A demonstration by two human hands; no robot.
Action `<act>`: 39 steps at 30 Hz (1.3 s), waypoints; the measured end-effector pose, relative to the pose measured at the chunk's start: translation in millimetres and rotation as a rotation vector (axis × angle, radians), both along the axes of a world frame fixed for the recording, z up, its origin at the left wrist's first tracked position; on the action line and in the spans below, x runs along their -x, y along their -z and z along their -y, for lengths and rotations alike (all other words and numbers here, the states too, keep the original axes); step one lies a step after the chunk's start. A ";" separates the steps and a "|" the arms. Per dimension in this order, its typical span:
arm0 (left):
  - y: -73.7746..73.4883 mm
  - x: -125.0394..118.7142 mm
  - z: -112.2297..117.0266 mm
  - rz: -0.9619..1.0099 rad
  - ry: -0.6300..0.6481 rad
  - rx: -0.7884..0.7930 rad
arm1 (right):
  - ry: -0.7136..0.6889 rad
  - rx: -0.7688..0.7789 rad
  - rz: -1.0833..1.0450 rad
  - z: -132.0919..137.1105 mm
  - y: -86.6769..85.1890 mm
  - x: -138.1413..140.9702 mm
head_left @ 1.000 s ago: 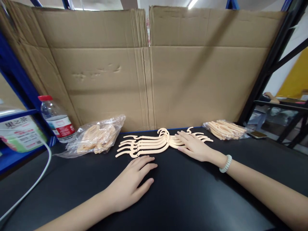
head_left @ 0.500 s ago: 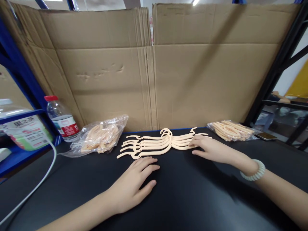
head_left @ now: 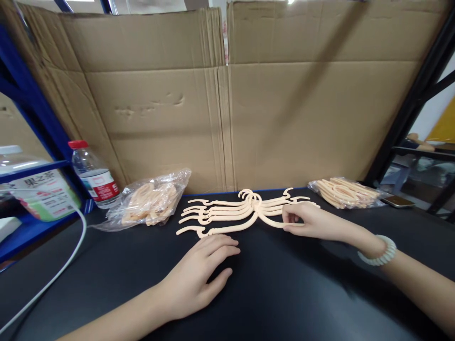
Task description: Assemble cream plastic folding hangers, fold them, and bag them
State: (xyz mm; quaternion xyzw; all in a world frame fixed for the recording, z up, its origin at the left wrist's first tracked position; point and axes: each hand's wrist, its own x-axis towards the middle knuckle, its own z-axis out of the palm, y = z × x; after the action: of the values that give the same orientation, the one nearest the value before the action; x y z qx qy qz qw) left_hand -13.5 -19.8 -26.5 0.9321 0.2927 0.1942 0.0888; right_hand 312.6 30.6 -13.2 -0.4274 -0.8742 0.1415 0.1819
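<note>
Several small cream plastic hangers point(head_left: 227, 213) lie fanned out in a stack on the black table point(head_left: 291, 293), close to the cardboard wall. My right hand point(head_left: 313, 221) pinches the right arm of the nearest hanger between thumb and fingers. A pale bead bracelet point(head_left: 378, 251) sits on that wrist. My left hand point(head_left: 199, 274) rests flat on the table with fingers spread, just in front of the left ends of the hangers, holding nothing.
A clear bag of hangers point(head_left: 149, 201) lies left of the stack, another bag point(head_left: 346, 193) at the right. A water bottle point(head_left: 94, 175) stands at the left by a blue shelf. A white cable point(head_left: 53, 277) crosses the table. A phone point(head_left: 398, 201) lies far right.
My right hand slid from the middle of the stack out to its right side and closed on the nearest hanger's arm, drawing it a little toward me. The left hand stayed put.
</note>
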 end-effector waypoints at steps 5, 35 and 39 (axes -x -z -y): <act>-1.7 -1.0 4.7 0.079 0.014 0.081 | 0.028 -0.070 -0.115 9.3 -24.1 -9.5; 5.3 -9.7 -5.6 0.759 -0.395 0.615 | -0.082 -0.238 -0.078 31.9 -7.0 3.8; 5.6 -9.7 -7.9 0.820 -0.440 0.628 | -0.034 -0.496 0.054 27.6 -11.0 -7.2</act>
State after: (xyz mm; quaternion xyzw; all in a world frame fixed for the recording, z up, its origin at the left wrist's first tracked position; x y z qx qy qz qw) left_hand -3.8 -11.9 -32.1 0.6259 0.4656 0.4581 0.4261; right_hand 319.9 2.9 -2.2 -0.3586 -0.8937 -0.0858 0.2555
